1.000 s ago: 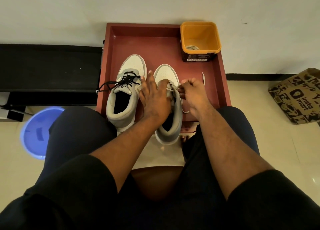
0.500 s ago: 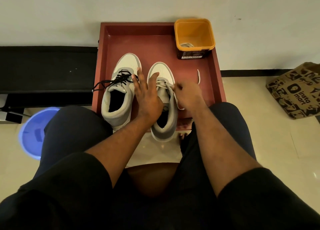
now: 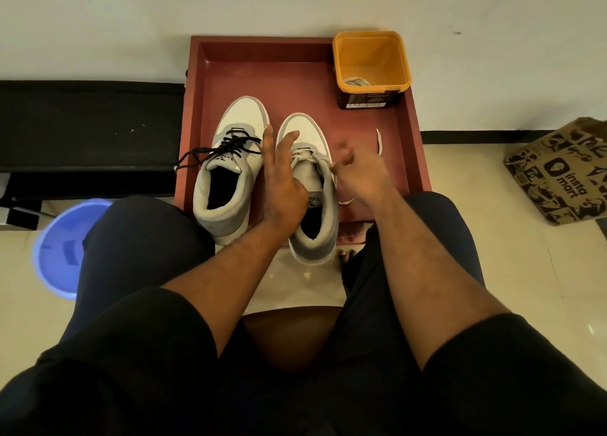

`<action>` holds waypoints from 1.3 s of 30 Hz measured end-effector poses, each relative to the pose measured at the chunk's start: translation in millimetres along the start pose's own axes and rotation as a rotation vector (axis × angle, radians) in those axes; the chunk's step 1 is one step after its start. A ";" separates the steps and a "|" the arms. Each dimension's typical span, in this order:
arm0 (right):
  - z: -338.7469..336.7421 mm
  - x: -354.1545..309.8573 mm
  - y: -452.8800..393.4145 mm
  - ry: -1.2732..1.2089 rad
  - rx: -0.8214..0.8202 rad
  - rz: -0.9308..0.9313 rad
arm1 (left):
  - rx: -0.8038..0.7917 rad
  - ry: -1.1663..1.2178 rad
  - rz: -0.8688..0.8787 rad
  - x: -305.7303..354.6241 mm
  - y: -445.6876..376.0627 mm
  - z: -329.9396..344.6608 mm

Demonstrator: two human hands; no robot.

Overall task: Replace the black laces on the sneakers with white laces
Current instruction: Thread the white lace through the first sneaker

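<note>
Two grey-and-white sneakers stand side by side on a red tray (image 3: 295,74). The left sneaker (image 3: 226,186) carries black laces (image 3: 230,146), with one end trailing off to the left. The right sneaker (image 3: 317,212) has a white lace (image 3: 308,156) threaded through its eyelets. My left hand (image 3: 282,179) rests on the right sneaker's inner side with straight fingers. My right hand (image 3: 358,172), blurred, pinches the white lace at the sneaker's right edge. The lace's free end (image 3: 379,140) lies on the tray to the right.
An orange tub (image 3: 371,64) with another lace inside stands at the tray's back right corner. A blue bucket (image 3: 62,245) sits on the floor at left, a printed paper bag (image 3: 565,172) at right, a black bench (image 3: 88,133) behind left. My knees flank the tray.
My left hand has straightened its fingers and slid along the right sneaker's inner side. My right hand moved slightly right, drawing the white lace outward.
</note>
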State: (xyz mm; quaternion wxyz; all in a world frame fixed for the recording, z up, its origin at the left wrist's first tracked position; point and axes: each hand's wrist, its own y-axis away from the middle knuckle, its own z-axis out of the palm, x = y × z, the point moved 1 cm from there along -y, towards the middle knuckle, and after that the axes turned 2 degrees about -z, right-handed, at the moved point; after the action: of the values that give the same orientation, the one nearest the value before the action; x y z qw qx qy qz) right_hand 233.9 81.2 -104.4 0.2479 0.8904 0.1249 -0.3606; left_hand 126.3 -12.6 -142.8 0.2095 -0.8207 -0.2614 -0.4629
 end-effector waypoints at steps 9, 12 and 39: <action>-5.2 -6.9 7.9 -0.727 0.124 0.118 | 0.092 0.040 -0.053 7.0 0.4 -4.4; -6.9 -1.0 10.1 -0.589 0.049 0.263 | 0.099 0.040 -0.070 5.3 0.6 -3.2; -24.9 -25.6 40.5 -1.100 -0.279 -0.163 | -0.385 0.670 -0.524 53.2 23.8 -53.8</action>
State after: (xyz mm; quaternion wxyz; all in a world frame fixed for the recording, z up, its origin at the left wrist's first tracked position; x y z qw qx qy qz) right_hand 246.4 59.0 -56.8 0.3630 0.5180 0.0922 -0.7690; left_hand 129.2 -50.0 -73.0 0.0021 -0.5562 -0.2873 -0.7798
